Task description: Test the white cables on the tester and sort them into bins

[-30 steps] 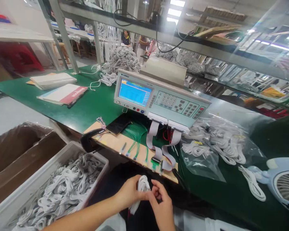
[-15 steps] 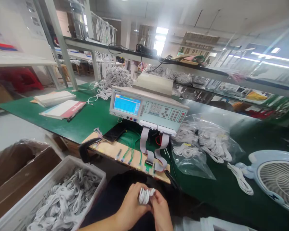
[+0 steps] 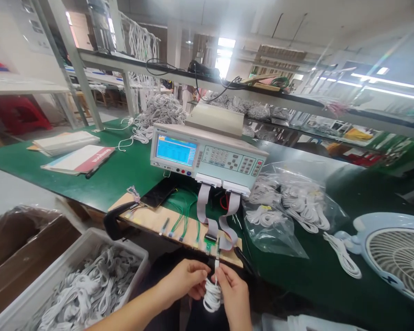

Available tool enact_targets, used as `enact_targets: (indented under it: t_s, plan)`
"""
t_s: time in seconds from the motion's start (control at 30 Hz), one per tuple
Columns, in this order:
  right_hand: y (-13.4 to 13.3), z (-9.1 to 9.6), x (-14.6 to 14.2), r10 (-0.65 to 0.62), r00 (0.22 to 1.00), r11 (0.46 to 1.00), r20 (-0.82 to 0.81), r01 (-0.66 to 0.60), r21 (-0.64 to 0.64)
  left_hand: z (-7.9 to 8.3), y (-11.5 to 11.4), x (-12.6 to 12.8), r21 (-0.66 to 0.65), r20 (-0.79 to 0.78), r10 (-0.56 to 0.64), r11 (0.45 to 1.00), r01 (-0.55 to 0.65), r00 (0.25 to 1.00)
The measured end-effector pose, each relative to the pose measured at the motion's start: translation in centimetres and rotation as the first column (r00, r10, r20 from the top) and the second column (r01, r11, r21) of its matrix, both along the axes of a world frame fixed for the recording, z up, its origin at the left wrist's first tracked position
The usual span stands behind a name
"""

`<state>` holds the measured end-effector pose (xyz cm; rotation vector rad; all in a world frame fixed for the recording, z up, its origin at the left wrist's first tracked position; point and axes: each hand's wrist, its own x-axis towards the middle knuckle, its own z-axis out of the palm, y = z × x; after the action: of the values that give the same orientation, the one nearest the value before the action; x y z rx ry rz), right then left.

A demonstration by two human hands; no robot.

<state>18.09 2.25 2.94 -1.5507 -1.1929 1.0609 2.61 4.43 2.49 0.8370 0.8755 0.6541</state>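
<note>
The person's left hand (image 3: 183, 279) reached in from the lower left, forearm bare, and sat below the front of the cable tester (image 3: 207, 158), its fingers curled in and pinched on the upper part of a coiled white cable (image 3: 212, 298). The right hand (image 3: 233, 296) came up beside it, nearly touching, with thumb and forefinger closed on the cable's plug end, which pointed up toward the tester; the rest of the coil hung between the two hands. Whether the plug touched anything could not be told. Between the hands and the tester lay a wooden test board (image 3: 152, 216) carrying green wires and small sockets, and two grey ribbon cables (image 3: 203, 207) dropped from the tester's front edge onto it, ending just above the hands. A dark flat phone-like slab (image 3: 158, 193) rested on the board at the tester's front left corner, and a black curved handle (image 3: 114, 221) stuck out from the board's left end. To the right of the tester sat a clear plastic bag of white cables (image 3: 290, 202), a loose cable coil (image 3: 341, 253) beyond it, and farther right a pale blue desk fan (image 3: 395, 253). Below and left of the tester stood a white bin of cables (image 3: 89, 287) with a cardboard box (image 3: 20, 243) beside it. Left of the tester lay stacked notebooks (image 3: 77, 158) on the green bench top (image 3: 124, 165), and behind it a heap of white cables (image 3: 158, 108).
</note>
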Motion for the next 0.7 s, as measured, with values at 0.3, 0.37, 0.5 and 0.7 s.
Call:
enact_targets:
  t_s: [0.3, 0.37, 0.5, 0.7]
  plan:
    - [0.4, -0.2, -2.0, -0.152, 0.886, 0.987, -0.439, 0.116, -0.108, -0.1, 0.6, 0.4, -0.028, 0.172, 0.268, 0.963, -0.267, 0.948]
    - [0.4, -0.1, -2.0, -0.144, 0.899, 0.989, -0.414, 0.122, -0.08, -0.1, 0.5, 0.7, -0.106, 0.202, 0.314, 0.949, -0.298, 0.928]
    - [0.5, 0.6, -1.0, -0.027, 0.986, 1.0, -0.166, 0.027, 0.001, -0.3, 0.5, 1.1, -0.219, 0.253, 0.303, 0.943, -0.251, 0.919]
    - [-0.1, 0.8, 0.5, 0.02, 0.997, 0.997, 0.074, -0.025, 0.07, -0.1, 0.3, 2.0, -0.243, 0.195, 0.389, 0.908, -0.34, 0.9]
